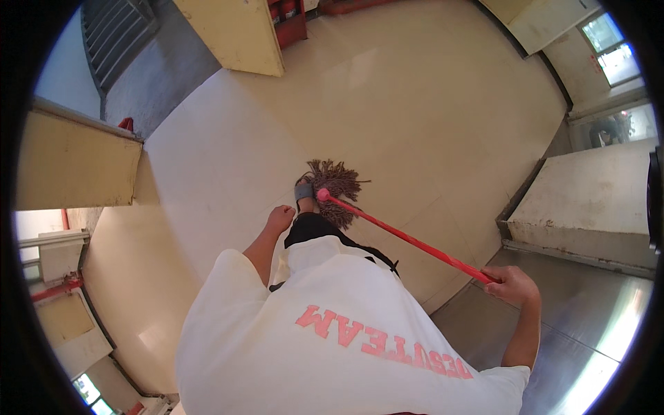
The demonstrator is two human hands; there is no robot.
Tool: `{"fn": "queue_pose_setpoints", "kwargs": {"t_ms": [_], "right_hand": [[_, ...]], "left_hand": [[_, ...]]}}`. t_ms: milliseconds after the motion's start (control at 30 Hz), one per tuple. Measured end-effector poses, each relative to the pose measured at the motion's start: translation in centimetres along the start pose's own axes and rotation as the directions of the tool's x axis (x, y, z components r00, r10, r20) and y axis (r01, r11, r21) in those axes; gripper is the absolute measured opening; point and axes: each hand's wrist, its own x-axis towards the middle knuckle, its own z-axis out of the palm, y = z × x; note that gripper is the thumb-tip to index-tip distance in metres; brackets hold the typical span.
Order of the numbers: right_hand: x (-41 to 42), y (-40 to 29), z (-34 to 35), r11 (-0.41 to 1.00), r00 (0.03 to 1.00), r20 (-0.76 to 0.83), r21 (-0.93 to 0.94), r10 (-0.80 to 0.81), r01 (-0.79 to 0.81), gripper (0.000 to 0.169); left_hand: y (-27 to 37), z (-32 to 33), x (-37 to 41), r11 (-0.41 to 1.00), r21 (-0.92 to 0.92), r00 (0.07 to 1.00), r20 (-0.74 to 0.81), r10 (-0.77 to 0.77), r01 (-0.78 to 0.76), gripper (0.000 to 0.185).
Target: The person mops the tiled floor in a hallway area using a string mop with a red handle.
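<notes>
My right hand (pixel 511 285) is closed around the upper end of a red mop handle (pixel 410 238). From there the handle slants across the view to a pink round socket (pixel 323 194). Below it the brown string mop head (pixel 337 181) lies spread on the floor, right beside my foot in a grey-strapped sandal (pixel 304 192). Some strands reach out to the right of the socket. My left hand (pixel 281 218) hangs near my leg with curled fingers and nothing visible in it, apart from the mop.
Pale smooth floor (pixel 389 114) surrounds me. Cream wall ends (pixel 78 161) stand at left and a cream wall panel (pixel 233 36) at upper left, by a grey stairway (pixel 119 46). A red cabinet (pixel 290 26) is at the top. A white ledge (pixel 581 192) juts in at right.
</notes>
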Motion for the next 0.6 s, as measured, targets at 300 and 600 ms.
{"fn": "queue_pose_setpoints", "kwargs": {"t_ms": [300,600], "right_hand": [[-4.9,2.3,8.5,0.985,0.995,0.051,0.140,0.091,-0.097,0.044],[-9.8,-3.1,17.4,0.829,0.892,0.323,0.363,0.317,-0.426,0.065]], "left_hand": [[0.5,6.2,-7.2,0.951,0.273,0.989,0.065,0.132,-0.145,0.036],[-2.2,8.3,-7.0,0.877,0.326,0.888,0.412,0.205,-0.353,0.037]]}}
